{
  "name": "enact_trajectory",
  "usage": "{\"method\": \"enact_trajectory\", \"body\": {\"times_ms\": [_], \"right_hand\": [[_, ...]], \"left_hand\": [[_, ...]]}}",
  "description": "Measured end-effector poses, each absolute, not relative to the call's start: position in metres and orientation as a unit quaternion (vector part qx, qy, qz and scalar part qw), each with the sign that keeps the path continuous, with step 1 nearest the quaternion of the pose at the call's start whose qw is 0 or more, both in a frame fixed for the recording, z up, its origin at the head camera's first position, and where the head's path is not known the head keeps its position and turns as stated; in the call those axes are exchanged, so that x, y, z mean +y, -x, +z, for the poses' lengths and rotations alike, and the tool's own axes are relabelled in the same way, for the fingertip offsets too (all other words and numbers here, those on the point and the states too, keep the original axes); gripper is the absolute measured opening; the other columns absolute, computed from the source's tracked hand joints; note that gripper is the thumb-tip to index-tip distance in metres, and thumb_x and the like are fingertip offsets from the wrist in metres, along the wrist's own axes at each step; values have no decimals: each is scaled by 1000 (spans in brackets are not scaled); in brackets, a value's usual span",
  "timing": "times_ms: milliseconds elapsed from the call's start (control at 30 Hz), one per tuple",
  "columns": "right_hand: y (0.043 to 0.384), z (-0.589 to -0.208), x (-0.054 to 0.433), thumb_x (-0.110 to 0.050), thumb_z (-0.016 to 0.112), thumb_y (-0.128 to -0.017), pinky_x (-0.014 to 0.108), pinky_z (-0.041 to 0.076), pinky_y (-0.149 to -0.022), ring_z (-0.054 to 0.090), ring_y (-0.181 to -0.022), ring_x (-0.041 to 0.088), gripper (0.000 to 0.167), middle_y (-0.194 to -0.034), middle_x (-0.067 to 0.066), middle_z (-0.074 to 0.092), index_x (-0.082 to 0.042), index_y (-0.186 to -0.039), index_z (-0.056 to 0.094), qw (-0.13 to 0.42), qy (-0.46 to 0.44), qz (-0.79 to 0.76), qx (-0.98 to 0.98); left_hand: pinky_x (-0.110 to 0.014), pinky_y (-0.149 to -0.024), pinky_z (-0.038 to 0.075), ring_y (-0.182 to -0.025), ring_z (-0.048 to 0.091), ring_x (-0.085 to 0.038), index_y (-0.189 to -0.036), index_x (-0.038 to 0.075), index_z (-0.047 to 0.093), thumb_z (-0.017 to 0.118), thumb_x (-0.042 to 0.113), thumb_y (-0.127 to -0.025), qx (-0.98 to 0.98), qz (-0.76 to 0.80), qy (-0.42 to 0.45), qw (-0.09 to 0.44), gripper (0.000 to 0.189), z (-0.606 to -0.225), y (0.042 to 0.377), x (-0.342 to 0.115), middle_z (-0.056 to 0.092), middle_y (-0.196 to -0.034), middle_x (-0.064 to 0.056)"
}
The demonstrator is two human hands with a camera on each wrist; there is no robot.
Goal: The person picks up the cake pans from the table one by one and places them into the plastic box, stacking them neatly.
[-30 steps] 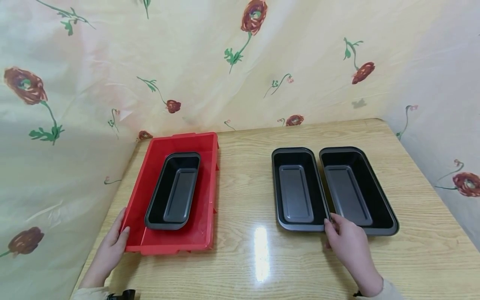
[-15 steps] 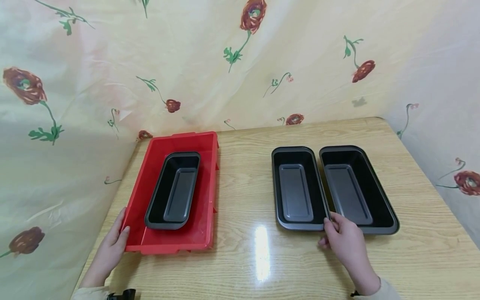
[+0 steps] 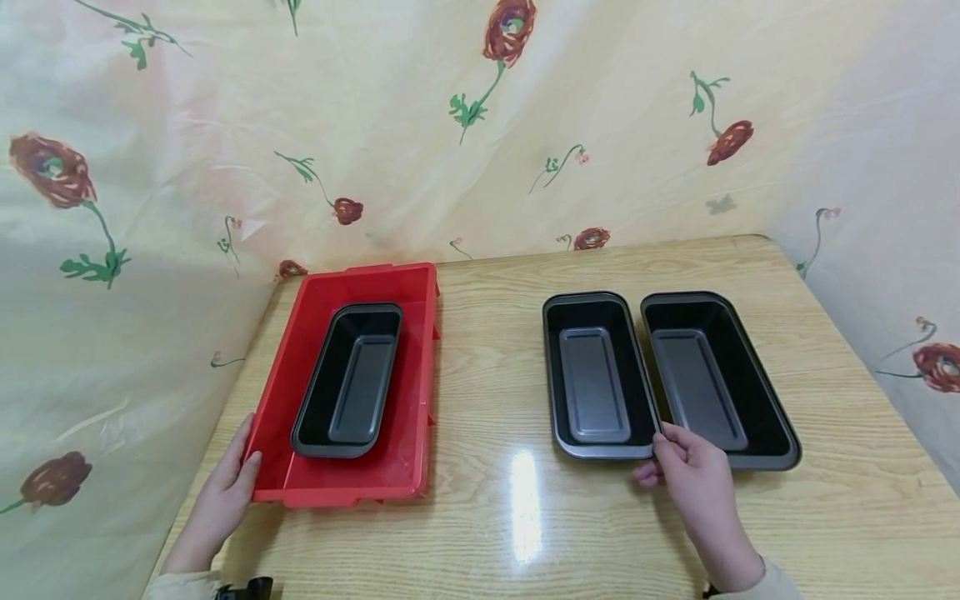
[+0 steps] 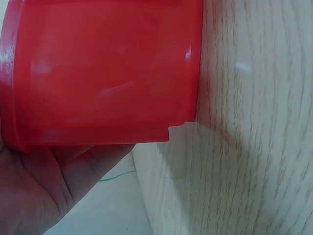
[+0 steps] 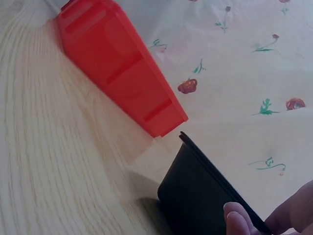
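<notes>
At the left, a red plastic tray (image 3: 397,482) holds one dark loaf pan (image 3: 363,387). My left hand (image 3: 221,492) grips the tray's near left corner, thumb at the front and fingers along the outer side. Two more dark loaf pans stand side by side at the right. My right hand (image 3: 701,492) pinches the near right corner of the inner loaf pan (image 3: 595,383), thumb on the rim and lower fingers reaching below it. The outer loaf pan (image 3: 697,387) lies just beyond that hand, its near left corner hidden. All three pans hold nothing.
The wooden table (image 3: 487,358) stretches between the tray and the two pans, with a bright reflection near its front. Flower-printed cloth (image 3: 405,125) hangs behind the table and along both sides.
The right hand's lower fingers have spread left beneath the inner loaf pan's near edge. The pan's near rim sits very slightly higher in view. Left hand and tray stay in place.
</notes>
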State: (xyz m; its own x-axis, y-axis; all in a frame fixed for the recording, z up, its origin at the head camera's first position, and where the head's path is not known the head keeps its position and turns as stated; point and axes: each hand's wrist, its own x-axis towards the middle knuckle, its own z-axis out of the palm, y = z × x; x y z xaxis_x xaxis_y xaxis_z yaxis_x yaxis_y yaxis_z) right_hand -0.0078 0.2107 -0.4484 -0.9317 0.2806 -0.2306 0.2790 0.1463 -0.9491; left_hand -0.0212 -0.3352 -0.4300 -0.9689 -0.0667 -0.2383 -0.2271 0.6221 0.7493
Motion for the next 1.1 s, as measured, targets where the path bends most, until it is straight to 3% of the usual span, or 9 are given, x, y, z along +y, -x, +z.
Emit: {"method": "enact_trajectory", "body": {"times_ms": [233,367,500,700,1100], "right_hand": [[7,-446,211,-2,44,-101,28,58,-64,69,-65,16,46,-121,33,55,20,-140,32,-5,198,671,-714],[7,-446,212,-4,45,-102,27,57,-62,69,-64,14,46,-102,11,67,20,-139,32,3,193,697,-691],[7,-445,211,-5,45,-102,25,56,-60,68,-61,12,48,-84,-7,69,20,-140,30,7,187,720,-668],[8,-443,205,-4,46,-102,24,56,-58,66,-60,12,48,-79,-5,69,21,-138,29,19,168,739,-653],[13,-427,186,-5,48,-101,26,56,-58,67,-60,14,32,-79,4,69,17,-125,44,26,136,727,-673]], "left_hand": [[-53,-86,52,-130,30,-51,-158,24,-3,39,22,-106,896,427,82,90,67,-432,22,-335,16,-155,-28],[-54,-87,51,-130,30,-50,-158,25,-3,40,23,-106,894,430,86,94,67,-432,23,-335,15,-156,-28],[-53,-86,52,-131,30,-50,-157,26,-4,41,23,-105,891,435,87,95,68,-431,23,-335,15,-156,-28],[-54,-87,51,-130,30,-51,-158,25,-3,39,23,-106,894,430,85,92,67,-430,22,-334,16,-155,-28],[-55,-90,49,-130,31,-51,-158,19,-3,35,20,-107,899,423,77,87,64,-431,23,-336,16,-155,-30]]}}
